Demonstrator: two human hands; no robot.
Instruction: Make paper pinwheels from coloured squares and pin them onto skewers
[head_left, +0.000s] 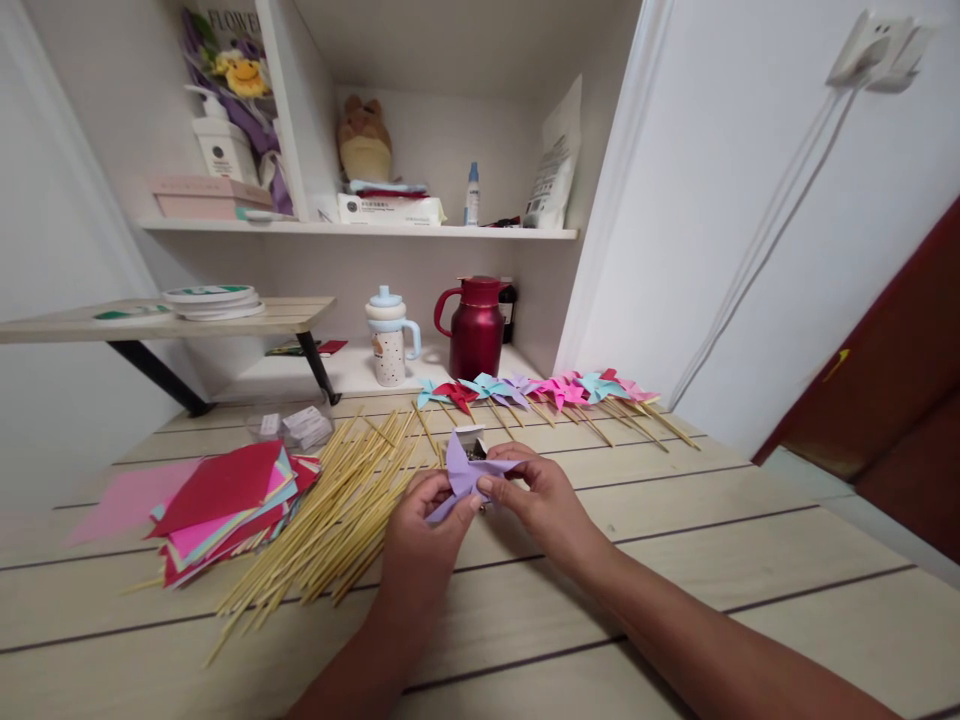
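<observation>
Between my two hands is a purple paper pinwheel [463, 474], its folded blades spread outward and no stick visible on it. My left hand [427, 515] grips its left and lower side, the thumb near the centre. With thumb and fingers, my right hand [536, 497] pinches the pinwheel's right side. Just behind it stands a small open box [472, 434] with dark little pieces inside, partly covered by the paper. A loose heap of thin wooden sticks [337, 510] lies left of my left hand.
Colored paper squares [221, 490] are stacked at the left. Finished pinwheels on sticks [566, 390] lie in a row at the back. Behind them stand a red thermos jug [478, 330] and a white-blue cup [388, 345]. A small raised shelf [289, 315] overhangs the left back.
</observation>
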